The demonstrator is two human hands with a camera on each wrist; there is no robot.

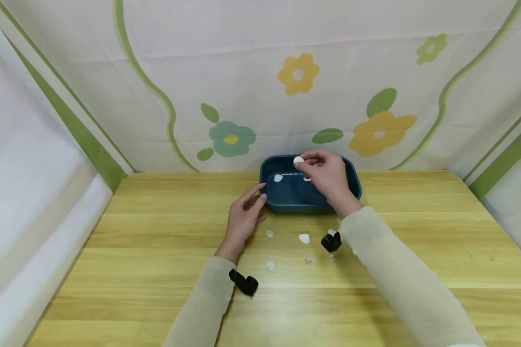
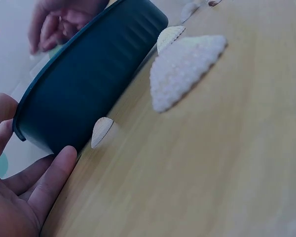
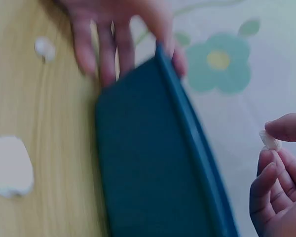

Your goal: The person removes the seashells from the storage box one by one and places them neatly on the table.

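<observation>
My right hand point(image 1: 327, 176) pinches a small white seashell point(image 1: 298, 160) between thumb and fingertips, above the dark blue rectangular dish point(image 1: 301, 209). The right wrist view shows the pinched shell point(image 3: 270, 140) too. At the dish's left end is my left hand point(image 1: 241, 219), its fingers extended and touching the rim and outer wall. Inside the dish lie a white shell point(image 1: 278, 178) and another shell point(image 1: 307, 179), partly covered by the right hand. On the table before the dish are several shells, among them a white one point(image 1: 304, 238) and a ribbed one point(image 2: 185, 71).
The wooden table point(image 1: 156, 270) reaches back to a fabric backdrop point(image 1: 243, 86) printed with flowers, just behind the dish. More shells, such as a white one point(image 1: 270, 266) and a small one point(image 1: 308, 260), lie between the forearms. Black wrist cameras point(image 1: 248, 285) sit at both cuffs.
</observation>
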